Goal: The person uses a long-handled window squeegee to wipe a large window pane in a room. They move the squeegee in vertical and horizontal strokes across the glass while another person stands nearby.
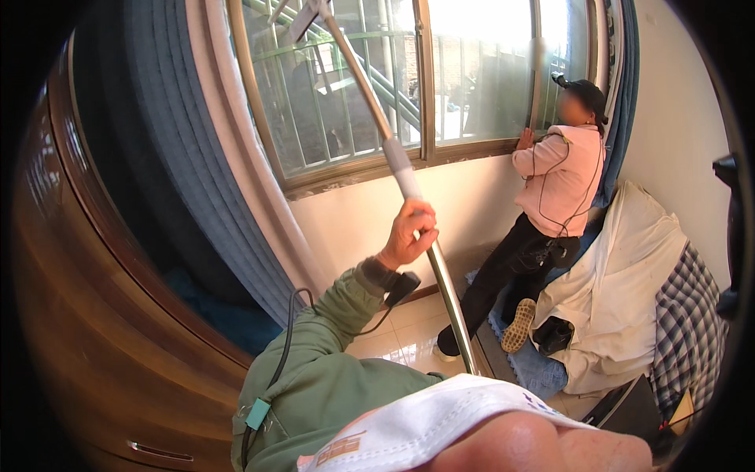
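My left hand [411,232], in a green sleeve with a dark band at the wrist, grips a long metal telescopic pole [446,283]. Above my fist the pole has a grey and white collar [399,162] and a thinner upper shaft. It slants up to a wiper-like head [305,20], cut off at the top edge, in front of the left window pane [336,100]. Whether the head touches the glass I cannot tell. The pole's lower end passes out of sight behind a white face mask [407,425]. My right hand is out of view.
At right, a person in a pink top [554,177] leans at the window, a hand [525,139] by the frame. Pale cloth [607,277] and a checked cloth [687,318] cover something beside them. Blue curtains [189,147] and a wooden cabinet [118,330] stand left.
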The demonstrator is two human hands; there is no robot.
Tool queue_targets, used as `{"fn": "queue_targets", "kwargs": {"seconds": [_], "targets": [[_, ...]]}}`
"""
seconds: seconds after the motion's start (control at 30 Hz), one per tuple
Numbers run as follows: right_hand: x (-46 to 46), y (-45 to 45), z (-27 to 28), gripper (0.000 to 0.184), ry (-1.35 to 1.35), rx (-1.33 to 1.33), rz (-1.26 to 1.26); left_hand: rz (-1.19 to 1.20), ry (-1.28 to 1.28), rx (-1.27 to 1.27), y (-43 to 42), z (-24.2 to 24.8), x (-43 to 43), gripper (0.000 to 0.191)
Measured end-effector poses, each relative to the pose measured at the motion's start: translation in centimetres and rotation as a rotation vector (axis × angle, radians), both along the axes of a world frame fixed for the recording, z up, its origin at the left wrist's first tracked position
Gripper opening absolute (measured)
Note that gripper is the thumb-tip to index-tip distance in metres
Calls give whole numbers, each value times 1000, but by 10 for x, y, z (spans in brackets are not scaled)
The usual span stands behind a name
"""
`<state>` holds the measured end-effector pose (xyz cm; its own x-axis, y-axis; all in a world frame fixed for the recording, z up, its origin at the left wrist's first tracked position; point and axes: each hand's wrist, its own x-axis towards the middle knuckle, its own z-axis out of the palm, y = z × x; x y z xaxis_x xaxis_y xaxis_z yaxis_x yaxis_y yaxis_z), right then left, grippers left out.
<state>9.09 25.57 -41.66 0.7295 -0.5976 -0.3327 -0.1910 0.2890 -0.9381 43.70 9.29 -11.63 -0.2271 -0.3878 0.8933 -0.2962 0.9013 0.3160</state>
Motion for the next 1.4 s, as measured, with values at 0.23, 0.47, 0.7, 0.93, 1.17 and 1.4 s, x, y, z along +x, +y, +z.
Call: {"fn": "queue_targets", "kwargs": {"seconds": [0.23, 0.47, 0.7, 0.93, 1.17, 1.4], "targets": [[19, -39, 88, 38, -135, 81, 354, -559, 287, -163, -13, 98, 2, 17], [116, -39, 90, 29, 184, -715, -537, -89, 392, -184, -15, 139, 18, 83], [187, -60, 108, 50, -91, -847, -172, -399, 582, 370, -6, 138, 73, 83], [278, -86, 177, 38, -138, -688, -249, -292, 390, 414, -46, 217, 144, 82], [341, -112, 228, 35, -182, -1056, -423, 64, 138, 257, -61, 275, 197, 73], [377, -110, 255, 35, -244, -818, -399, 219, 24, 283, -59, 294, 222, 88]]}}
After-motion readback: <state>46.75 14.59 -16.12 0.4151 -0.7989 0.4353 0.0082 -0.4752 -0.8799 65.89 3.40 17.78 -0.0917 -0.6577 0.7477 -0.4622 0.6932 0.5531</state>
